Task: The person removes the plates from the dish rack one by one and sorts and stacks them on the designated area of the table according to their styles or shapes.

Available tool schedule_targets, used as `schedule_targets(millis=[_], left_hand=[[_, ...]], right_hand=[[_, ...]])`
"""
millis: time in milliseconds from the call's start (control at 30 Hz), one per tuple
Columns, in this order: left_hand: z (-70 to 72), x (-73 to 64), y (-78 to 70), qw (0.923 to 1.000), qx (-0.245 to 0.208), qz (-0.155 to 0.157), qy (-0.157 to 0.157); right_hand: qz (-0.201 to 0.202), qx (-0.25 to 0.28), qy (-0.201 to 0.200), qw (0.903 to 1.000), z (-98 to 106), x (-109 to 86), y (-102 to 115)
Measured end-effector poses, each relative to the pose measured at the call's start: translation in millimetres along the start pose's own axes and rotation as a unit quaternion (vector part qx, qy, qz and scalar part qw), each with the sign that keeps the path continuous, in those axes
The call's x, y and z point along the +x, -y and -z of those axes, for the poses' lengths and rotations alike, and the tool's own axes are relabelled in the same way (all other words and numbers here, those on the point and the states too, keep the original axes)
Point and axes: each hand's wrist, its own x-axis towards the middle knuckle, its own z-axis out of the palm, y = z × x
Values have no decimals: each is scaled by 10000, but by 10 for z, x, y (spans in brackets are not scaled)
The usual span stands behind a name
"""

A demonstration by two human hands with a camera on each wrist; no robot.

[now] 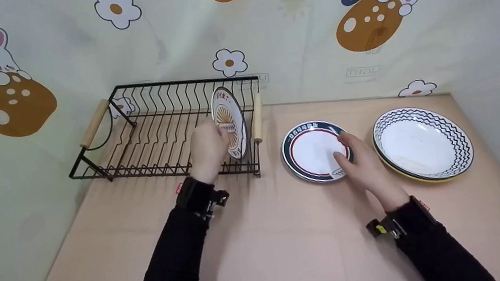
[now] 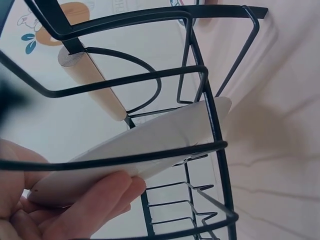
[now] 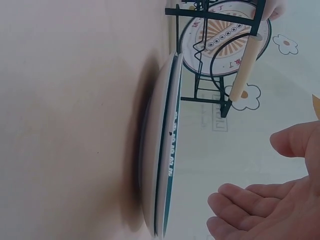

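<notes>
A white plate [image 1: 232, 109] with an orange sunburst pattern stands on edge at the right end of the black wire dish rack [image 1: 185, 82]. My left hand [image 1: 208, 148] holds it by its near side; in the left wrist view the fingers [image 2: 100, 205] lie along the plate's pale underside [image 2: 155, 135], among the rack wires. Over the right rim of a white plate [image 1: 313, 152] with a dark green border hovers my right hand [image 1: 367, 164], thumb and fingers spread. The right wrist view shows this hand [image 3: 280, 190] apart from the plates [image 3: 167, 145], whose rims look stacked.
Two wooden handles [image 1: 257, 118] sit at the rack's ends. To the right of the green-bordered plate stands a wide white bowl [image 1: 422, 143] with a black wavy rim, and a yellow edge shows beneath it. A patterned cloth [image 1: 296, 49] hangs behind the table [image 1: 282, 251].
</notes>
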Motion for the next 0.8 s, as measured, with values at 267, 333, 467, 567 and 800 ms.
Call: schedule_targets(millis=[267,333,467,567,800], left_hand=[[-16,-14,3,9978,208,-425,-457],[-17,-8,-1,9963,226,-543,-628],[-2,-3,-12,9943,163,-623,-845],[3,0,-7,9934,4,-628,-964],[11,2,19,9828,-304,-935,-1564]], right_hand=[[219,144,-145,9996,-8,19,14],[271,171,-189,9993,-8,24,15],[337,236,-293,9987,-3,31,24],[349,274,-335,9985,1,36,36],[268,456,-380,9979,12,32,68]])
